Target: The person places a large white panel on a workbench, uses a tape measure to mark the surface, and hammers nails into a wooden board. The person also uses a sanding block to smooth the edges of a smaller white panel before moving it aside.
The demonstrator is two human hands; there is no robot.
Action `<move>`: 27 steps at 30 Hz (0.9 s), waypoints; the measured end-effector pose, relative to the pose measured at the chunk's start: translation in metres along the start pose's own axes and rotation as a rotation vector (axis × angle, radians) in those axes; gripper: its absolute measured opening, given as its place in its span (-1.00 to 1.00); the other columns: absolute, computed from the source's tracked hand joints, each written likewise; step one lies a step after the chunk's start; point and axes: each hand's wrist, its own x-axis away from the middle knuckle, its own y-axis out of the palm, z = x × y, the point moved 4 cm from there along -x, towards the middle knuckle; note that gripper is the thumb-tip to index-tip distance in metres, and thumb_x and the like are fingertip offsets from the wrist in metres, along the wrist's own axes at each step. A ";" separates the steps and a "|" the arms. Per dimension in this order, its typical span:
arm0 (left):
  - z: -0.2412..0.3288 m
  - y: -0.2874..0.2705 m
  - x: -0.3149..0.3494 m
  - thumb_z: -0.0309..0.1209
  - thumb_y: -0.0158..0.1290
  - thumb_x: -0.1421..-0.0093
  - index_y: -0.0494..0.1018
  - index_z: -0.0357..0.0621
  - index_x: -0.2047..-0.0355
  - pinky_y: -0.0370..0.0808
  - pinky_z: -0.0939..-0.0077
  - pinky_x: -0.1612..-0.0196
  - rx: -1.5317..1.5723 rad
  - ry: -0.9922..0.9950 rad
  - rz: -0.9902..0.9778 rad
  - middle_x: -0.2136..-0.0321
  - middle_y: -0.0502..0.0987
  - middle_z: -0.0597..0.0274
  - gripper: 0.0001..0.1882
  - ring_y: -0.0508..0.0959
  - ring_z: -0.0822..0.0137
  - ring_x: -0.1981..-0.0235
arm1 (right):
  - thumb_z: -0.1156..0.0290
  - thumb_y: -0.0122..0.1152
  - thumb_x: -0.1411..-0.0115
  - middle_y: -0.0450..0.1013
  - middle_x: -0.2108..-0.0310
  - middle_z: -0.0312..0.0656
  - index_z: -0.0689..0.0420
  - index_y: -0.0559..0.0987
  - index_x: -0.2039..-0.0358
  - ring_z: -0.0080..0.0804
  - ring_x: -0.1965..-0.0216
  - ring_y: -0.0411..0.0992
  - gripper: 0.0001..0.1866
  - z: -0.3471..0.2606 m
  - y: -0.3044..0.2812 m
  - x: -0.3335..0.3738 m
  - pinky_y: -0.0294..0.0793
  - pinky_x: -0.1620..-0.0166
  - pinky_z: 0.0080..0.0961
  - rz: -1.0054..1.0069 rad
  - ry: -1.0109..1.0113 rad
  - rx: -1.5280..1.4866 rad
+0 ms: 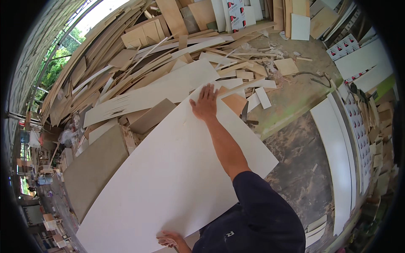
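Note:
A large white board slants across the middle of the view, in front of my body. My right hand lies flat near its far edge, palm down, fingers stretched and the thumb apart. At the near edge, my left hand is closed on the board, with the fingers curled at the rim; part of that grip is hidden. A dark sleeve covers my right upper arm.
Wood strips and offcuts are heaped beyond the board. A long pale panel and a brown sheet lie beside it at left. Long white panels stand at right, past the dusty dark floor. More sheets lean at the back.

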 end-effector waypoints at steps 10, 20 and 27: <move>0.008 -0.005 0.001 0.22 -0.48 -0.36 -0.01 -0.04 -0.39 0.22 -0.11 0.01 -0.089 0.005 0.204 -0.24 0.15 -0.11 -0.22 0.20 0.00 -0.18 | 0.28 -0.10 -0.33 0.27 -0.18 0.01 0.30 0.34 -0.17 -0.10 -0.24 0.18 -0.52 -0.004 0.009 -0.030 0.07 -0.30 -0.14 0.105 0.137 -0.320; 0.002 -0.006 0.001 0.21 -0.48 -0.35 -0.09 -0.08 -0.42 0.16 -0.21 -0.06 -0.035 0.054 0.226 -0.27 0.09 -0.18 -0.19 0.17 -0.07 -0.21 | 0.33 0.01 -0.31 0.49 0.22 -0.03 0.21 0.49 0.11 -0.08 0.16 0.48 -0.75 0.099 -0.021 0.098 0.44 0.07 -0.20 0.222 0.183 -0.266; 0.020 -0.029 0.025 0.24 -0.52 -0.35 -0.13 -0.03 -0.43 0.03 -0.22 -0.22 0.080 0.026 0.023 -0.40 -0.07 -0.14 -0.17 -0.03 -0.11 -0.39 | 0.39 -0.04 -0.34 0.50 0.23 0.02 0.23 0.50 0.10 0.06 0.18 0.46 -0.76 0.227 -0.085 0.273 0.44 0.11 -0.11 0.184 0.296 -0.166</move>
